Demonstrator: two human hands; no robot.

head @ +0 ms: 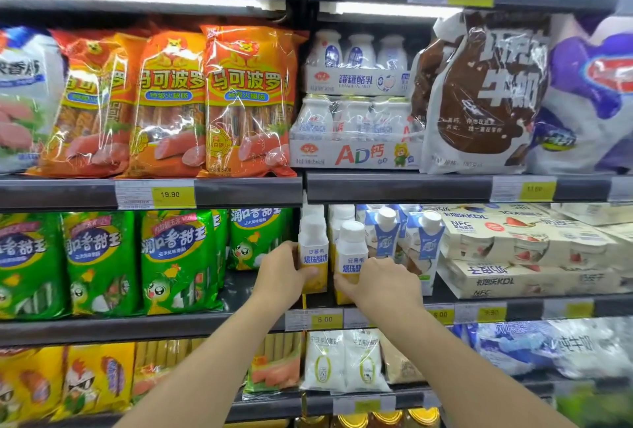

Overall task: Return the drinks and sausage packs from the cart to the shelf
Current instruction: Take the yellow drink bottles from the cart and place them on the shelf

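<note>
Hands: L (279,273) grips bottle (313,249), R (383,282) grips 2nd bottle (352,256).

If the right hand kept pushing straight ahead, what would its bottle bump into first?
Probably the white-capped bottle standing behind the bottle that the right hand grips, though depth is hard to judge.
</note>
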